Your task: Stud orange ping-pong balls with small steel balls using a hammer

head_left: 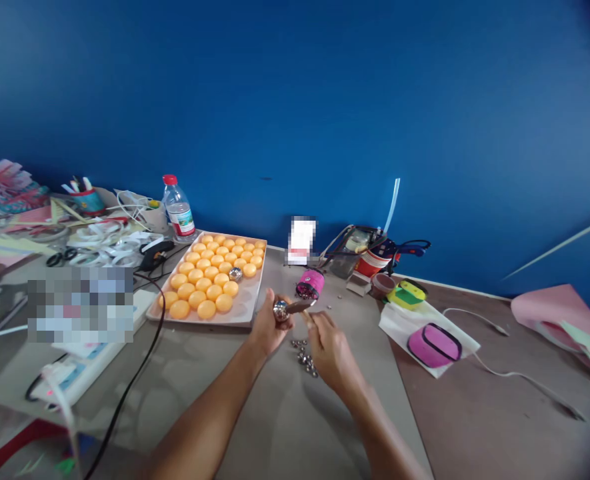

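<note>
My left hand (266, 331) is closed around a ball studded with shiny silver pieces (281, 311). Closed on a light handle, my right hand (333, 347) holds a small knife-like blade (302, 306) with its flat end against or very near the ball; I cannot tell if they touch. Loose silver beads (306, 360) lie on the table below, beside my right hand. Just beyond the blade, a magenta pouch (309, 285) rests on its side with small dark pieces at its mouth. Left of my hands, a white tray (247, 312) carries several orange balls (206, 309) and one silver-studded ball (235, 274).
A phone (301, 240) leans by the blue wall. A water bottle (179, 210), scissors (61, 256) and a power strip (92, 357) with a black cable are at left. To the right are a red can (373, 262), a yellow-green case (407, 294) and a pink case (435, 345) on white paper.
</note>
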The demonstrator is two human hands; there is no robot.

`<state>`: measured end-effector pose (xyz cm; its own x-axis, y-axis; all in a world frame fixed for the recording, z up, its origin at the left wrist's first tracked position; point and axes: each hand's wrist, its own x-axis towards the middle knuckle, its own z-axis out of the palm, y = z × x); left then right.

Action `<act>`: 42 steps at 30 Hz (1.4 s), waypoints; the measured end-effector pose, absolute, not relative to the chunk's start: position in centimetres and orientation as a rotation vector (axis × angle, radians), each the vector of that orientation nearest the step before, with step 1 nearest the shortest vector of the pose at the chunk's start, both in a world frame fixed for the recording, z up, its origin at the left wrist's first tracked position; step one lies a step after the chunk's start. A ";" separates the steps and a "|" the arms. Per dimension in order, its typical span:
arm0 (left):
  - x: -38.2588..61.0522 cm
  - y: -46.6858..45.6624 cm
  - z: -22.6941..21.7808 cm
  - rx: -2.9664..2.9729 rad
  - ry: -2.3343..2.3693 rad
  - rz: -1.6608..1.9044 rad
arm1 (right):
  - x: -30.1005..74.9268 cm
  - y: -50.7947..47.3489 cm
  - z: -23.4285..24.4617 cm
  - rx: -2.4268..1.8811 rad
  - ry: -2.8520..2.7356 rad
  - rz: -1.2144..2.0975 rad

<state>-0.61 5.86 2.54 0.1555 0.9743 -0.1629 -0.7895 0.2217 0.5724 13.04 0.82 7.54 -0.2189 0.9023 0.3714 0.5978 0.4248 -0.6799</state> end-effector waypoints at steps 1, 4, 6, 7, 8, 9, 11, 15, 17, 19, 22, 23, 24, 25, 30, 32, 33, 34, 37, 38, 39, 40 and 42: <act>-0.7 5.9 2.5 0.376 0.564 1.318 | 12.9 0.8 7.3 -1.272 -1.945 0.532; -0.9 5.7 2.8 0.337 0.496 1.257 | 13.0 0.9 7.1 -1.305 -1.915 0.555; -1.1 5.5 3.2 0.298 0.414 1.124 | 13.3 1.0 7.3 -1.332 -1.874 0.562; -1.2 5.3 3.4 0.282 0.373 1.103 | 13.5 1.0 7.4 -1.344 -1.860 0.563; -1.2 5.2 3.5 0.277 0.347 1.097 | 13.8 1.1 7.6 -1.353 -1.850 0.563; -1.3 5.1 3.6 0.274 0.342 1.106 | 14.0 1.1 7.7 -1.362 -1.839 0.561; -1.2 5.1 3.6 0.299 0.361 1.130 | 14.4 1.1 8.1 -1.378 -1.813 0.552; -0.7 5.4 3.1 0.429 0.436 1.185 | 14.5 1.0 8.4 -1.376 -1.760 0.528; -0.5 5.4 2.9 0.474 0.459 1.209 | 14.1 0.9 8.3 -1.348 -1.769 0.510; -0.4 5.5 2.8 0.495 0.477 1.230 | 13.6 0.8 8.0 -1.307 -1.824 0.514; -0.5 5.5 2.8 0.513 0.473 1.273 | 13.0 0.7 7.8 -1.266 -1.899 0.549; -0.5 5.5 2.8 0.517 0.466 1.276 | 12.9 0.6 7.8 -1.268 -1.895 0.551; -0.5 5.4 2.8 0.521 0.461 1.268 | 12.8 0.6 7.9 -1.275 -1.878 0.546; -0.5 5.4 2.7 0.522 0.462 1.253 | 12.8 0.6 8.0 -1.283 -1.856 0.537; -0.6 5.4 2.6 0.487 0.483 1.182 | 13.0 0.9 8.0 -1.309 -1.856 0.521; -0.6 5.3 2.7 0.462 0.449 1.181 | 13.1 1.0 7.9 -1.329 -1.854 0.537; -0.5 5.3 2.8 0.453 0.430 1.186 | 13.3 1.0 7.9 -1.341 -1.843 0.546; -0.5 5.3 2.8 0.448 0.418 1.190 | 13.4 1.0 7.9 -1.349 -1.829 0.551; -0.4 5.3 2.9 0.435 0.426 1.178 | 14.0 0.9 8.1 -1.371 -1.799 0.553; -0.4 5.3 2.9 0.422 0.433 1.176 | 14.1 0.9 8.2 -1.373 -1.801 0.549; -0.4 5.3 2.9 0.407 0.439 1.184 | 14.2 0.9 8.3 -1.373 -1.805 0.542; -0.4 5.4 2.8 0.398 0.449 1.200 | 14.2 0.8 8.4 -1.372 -1.808 0.533; -0.5 5.5 2.7 0.408 0.485 1.236 | 14.2 0.8 8.4 -1.365 -1.806 0.508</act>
